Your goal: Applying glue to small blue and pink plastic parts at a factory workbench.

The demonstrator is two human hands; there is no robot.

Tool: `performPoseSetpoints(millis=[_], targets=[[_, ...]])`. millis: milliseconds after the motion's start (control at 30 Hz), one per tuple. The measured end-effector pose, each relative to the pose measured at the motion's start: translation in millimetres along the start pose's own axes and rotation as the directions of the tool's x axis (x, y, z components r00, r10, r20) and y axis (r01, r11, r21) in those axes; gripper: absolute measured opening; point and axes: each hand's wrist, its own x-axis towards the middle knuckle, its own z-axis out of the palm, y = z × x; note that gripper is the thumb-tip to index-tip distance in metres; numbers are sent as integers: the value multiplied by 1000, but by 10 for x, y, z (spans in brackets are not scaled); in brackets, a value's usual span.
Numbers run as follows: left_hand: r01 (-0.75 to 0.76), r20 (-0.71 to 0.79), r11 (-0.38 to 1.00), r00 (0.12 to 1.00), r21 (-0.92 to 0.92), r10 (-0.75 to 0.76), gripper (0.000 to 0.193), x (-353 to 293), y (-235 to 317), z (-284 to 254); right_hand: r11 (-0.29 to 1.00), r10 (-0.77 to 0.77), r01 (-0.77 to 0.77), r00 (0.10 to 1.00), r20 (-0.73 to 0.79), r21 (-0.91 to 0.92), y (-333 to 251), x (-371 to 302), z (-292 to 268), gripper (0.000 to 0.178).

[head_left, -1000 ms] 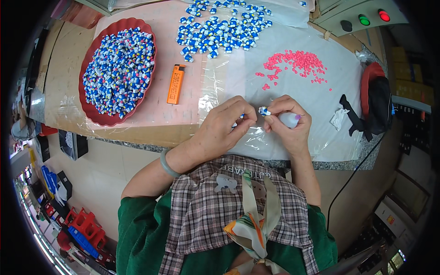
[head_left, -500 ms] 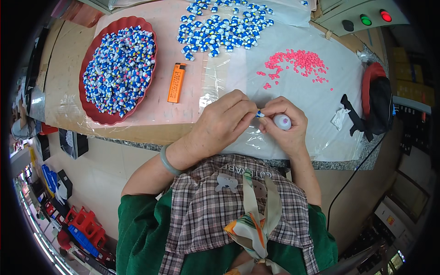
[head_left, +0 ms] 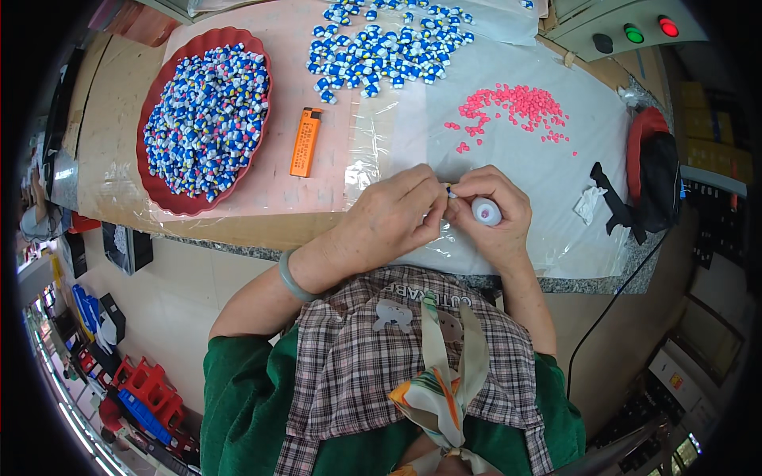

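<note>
Small dark print marks the orange lighter on your bench; near its front edge, your left hand's fingers curl, their grip hidden. Beside their tips, your right hand pinches the tiny piece and cradles the bottle.

Small blue-and-white piece: mostly hidden between left hand and right hand, perhaps slightly blurred.
White plastic bottle: end-on, length hidden.
Tiny pink pellets: toward worktop's far right corner, shapes too small to tell.
</note>
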Motion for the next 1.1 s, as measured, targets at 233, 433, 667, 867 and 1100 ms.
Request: performPoseSetpoints(millis=[233,433,667,867,1100], targets=[[69,-139,994,987,-84,-80,19,31,34,-47,948,174,-185,983,67,259,-7,-38,-20,17],[-57,-103,998,993,-26,54,24,49,-3,-68,918,189,-213,977,102,336,20,-34,-27,15],[-36,-97,999,995,-19,34,23,32,-24,-55,906,208,-237,971,119,350,41,-36,-21,15],[-86,-62,996,994,6,86,22,38,-31,-55,916,184,-216,975,124,339,48,-38,-33,15],[54,63,998,997,-13,-53,20,-54,-20,-75,905,189,-205,979,78,374,49,-33,-48,15]])
